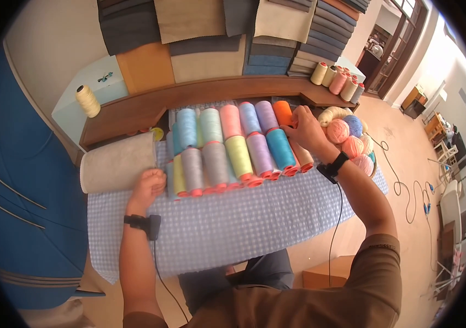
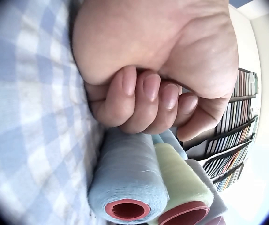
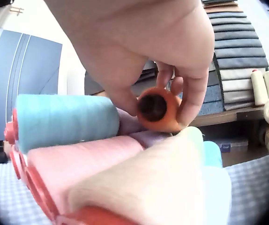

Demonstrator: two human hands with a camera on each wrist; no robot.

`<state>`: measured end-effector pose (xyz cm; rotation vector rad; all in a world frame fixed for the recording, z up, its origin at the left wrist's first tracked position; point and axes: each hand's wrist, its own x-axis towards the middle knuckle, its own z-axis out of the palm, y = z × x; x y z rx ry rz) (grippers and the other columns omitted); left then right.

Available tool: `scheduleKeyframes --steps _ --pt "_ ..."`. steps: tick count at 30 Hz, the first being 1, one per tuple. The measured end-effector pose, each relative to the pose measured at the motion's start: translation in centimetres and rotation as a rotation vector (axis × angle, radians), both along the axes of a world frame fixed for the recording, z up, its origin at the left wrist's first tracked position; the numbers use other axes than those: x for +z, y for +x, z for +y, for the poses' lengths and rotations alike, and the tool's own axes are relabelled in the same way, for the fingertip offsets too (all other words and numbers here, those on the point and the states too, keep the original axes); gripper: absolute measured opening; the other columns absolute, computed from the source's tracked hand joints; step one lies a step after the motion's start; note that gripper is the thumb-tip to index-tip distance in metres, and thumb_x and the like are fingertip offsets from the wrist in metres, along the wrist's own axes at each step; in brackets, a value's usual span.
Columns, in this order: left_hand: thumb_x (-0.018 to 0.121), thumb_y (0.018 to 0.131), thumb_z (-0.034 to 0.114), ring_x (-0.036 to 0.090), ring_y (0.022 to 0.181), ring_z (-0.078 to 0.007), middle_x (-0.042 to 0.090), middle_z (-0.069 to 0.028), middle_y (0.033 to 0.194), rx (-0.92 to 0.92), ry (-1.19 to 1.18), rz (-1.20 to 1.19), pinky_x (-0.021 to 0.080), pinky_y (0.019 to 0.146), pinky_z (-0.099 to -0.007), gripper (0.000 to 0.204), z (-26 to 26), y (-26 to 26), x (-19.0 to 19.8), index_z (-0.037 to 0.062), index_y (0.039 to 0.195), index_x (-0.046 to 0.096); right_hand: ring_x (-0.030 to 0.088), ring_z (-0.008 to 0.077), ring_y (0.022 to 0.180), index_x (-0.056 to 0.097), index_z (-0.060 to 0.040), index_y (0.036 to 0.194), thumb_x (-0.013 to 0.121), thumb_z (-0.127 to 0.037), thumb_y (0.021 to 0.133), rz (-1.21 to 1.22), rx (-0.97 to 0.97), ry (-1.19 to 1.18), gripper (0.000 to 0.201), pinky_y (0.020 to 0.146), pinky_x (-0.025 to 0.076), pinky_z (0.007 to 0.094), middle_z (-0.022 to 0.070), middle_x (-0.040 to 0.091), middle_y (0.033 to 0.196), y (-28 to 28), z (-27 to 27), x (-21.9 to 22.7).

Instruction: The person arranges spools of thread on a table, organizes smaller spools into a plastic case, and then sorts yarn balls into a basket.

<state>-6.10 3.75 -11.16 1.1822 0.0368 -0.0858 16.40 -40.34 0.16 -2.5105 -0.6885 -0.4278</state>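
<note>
Cones of thread lie stacked in rows on the checked cloth. An orange cone (image 1: pixel 283 113) (image 3: pixel 159 110) is at the right end of the upper back row, and my right hand (image 1: pixel 308 131) (image 3: pixel 148 51) grips it between thumb and fingers. Beside it lie a purple cone (image 1: pixel 266 115) and a teal cone (image 1: pixel 280 148) (image 3: pixel 66 119). My left hand (image 1: pixel 150 186) (image 2: pixel 153 70) rests with fingers curled and nothing held, at the left end of the stack, close to a light blue cone (image 2: pixel 129 178) and a yellow-green cone (image 2: pixel 183 176).
A basket of yarn balls (image 1: pixel 351 146) stands to the right. At left lies a rolled pale fabric (image 1: pixel 118 162). Several cones (image 1: pixel 338 83) and a cream cone (image 1: pixel 87 101) stand on the wooden ledge (image 1: pixel 211 90) behind. The checked cloth (image 1: pixel 216 229) covers the table.
</note>
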Motion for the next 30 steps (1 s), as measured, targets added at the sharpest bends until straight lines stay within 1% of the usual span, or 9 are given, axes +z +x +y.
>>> scheduleKeyframes --steps 8,12,16,18,19,22,23,27,30 --pt "0.056 0.089 0.006 0.03 0.051 -0.005 0.036 0.0067 0.061 0.011 0.018 0.017 0.022 0.047 -0.0247 0.03 0.1 0.0 -0.1 0.0158 0.067 0.038 0.064 0.031 0.087 0.064 -0.0006 0.091 0.081 -0.028 0.087 -0.007 -0.021 0.058 0.033 0.078 0.054 0.0406 0.0147 0.061 0.097 1.1 -1.4 2.2" --pt "0.056 0.088 0.006 0.03 0.051 -0.0054 0.035 0.007 0.061 0.011 0.009 -0.001 0.023 0.047 -0.0253 0.03 0.0 0.1 -0.2 0.0161 0.067 0.038 0.068 0.0396 0.097 0.068 0.0006 0.094 0.078 -0.032 0.087 -0.126 -0.148 0.092 0.035 0.086 0.054 0.0464 0.0222 0.068 0.105 6.0 -4.4 4.6" --pt "0.057 0.088 0.007 0.031 0.051 -0.0056 0.036 0.0068 0.062 0.021 0.029 0.007 0.023 0.048 -0.0255 0.03 0.0 -0.1 -0.1 0.0156 0.066 0.038 0.065 0.0434 0.116 0.067 0.0007 0.117 0.068 -0.033 0.091 -0.095 -0.393 -0.13 0.043 0.099 0.052 0.0476 0.0292 0.069 0.119 14.2 -9.4 6.4" --pt "0.058 0.087 0.007 0.031 0.052 -0.0059 0.036 0.0066 0.062 0.024 0.035 0.012 0.023 0.049 -0.0259 0.029 0.1 0.0 -0.2 0.0153 0.066 0.039 0.062 0.0419 0.123 0.064 -0.0019 0.126 0.065 -0.022 0.087 -0.19 -0.507 -0.136 0.044 0.104 0.049 0.0473 0.0291 0.066 0.128 20.1 -12.8 5.8" --pt "0.058 0.087 0.008 0.031 0.052 -0.0061 0.036 0.0065 0.062 0.028 0.044 0.012 0.023 0.049 -0.0262 0.029 0.1 0.0 -0.2 0.0152 0.066 0.039 0.058 0.0422 0.13 0.057 -0.0039 0.139 0.064 -0.017 0.086 -0.144 -0.536 -0.155 0.055 0.108 0.048 0.0464 0.0292 0.063 0.133 20.3 -13.4 5.9" --pt "0.059 0.087 0.008 0.032 0.052 -0.0067 0.036 0.0061 0.062 0.037 0.055 0.016 0.024 0.049 -0.027 0.03 0.2 0.0 -0.3 0.0152 0.066 0.039 0.052 0.0437 0.137 0.047 -0.0041 0.149 0.05 -0.019 0.098 -0.105 -0.549 -0.256 0.054 0.11 0.046 0.0489 0.0298 0.052 0.148 24.6 -16.6 4.8" --pt "0.059 0.087 0.008 0.032 0.052 -0.0069 0.036 0.0059 0.062 0.036 0.048 0.019 0.024 0.049 -0.0271 0.03 0.2 -0.1 -0.4 0.0154 0.065 0.039 0.052 0.046 0.135 0.039 -0.0083 0.156 0.049 -0.018 0.098 -0.124 -0.541 -0.264 0.06 0.111 0.045 0.0512 0.0298 0.051 0.148 27.5 -18.3 3.6" --pt "0.06 0.088 0.008 0.033 0.053 -0.0075 0.038 0.005 0.062 0.042 0.032 0.032 0.024 0.05 -0.0272 0.033 0.1 -0.1 -0.3 0.0155 0.065 0.036 0.051 0.0456 0.137 0.037 -0.0135 0.159 0.047 -0.019 0.098 -0.045 -0.612 -0.235 0.062 0.112 0.044 0.0511 0.0278 0.048 0.15 28.1 -17.5 4.1" --pt "0.06 0.088 0.008 0.033 0.054 -0.0075 0.038 0.0045 0.063 0.027 0.055 0.041 0.024 0.05 -0.0271 0.034 0.1 -0.2 -0.1 0.0153 0.065 0.036 0.052 0.0472 0.136 0.041 -0.0152 0.156 0.048 -0.021 0.1 -0.103 -0.62 -0.29 0.057 0.111 0.045 0.0519 0.0271 0.044 0.153 32.0 -19.7 2.0"
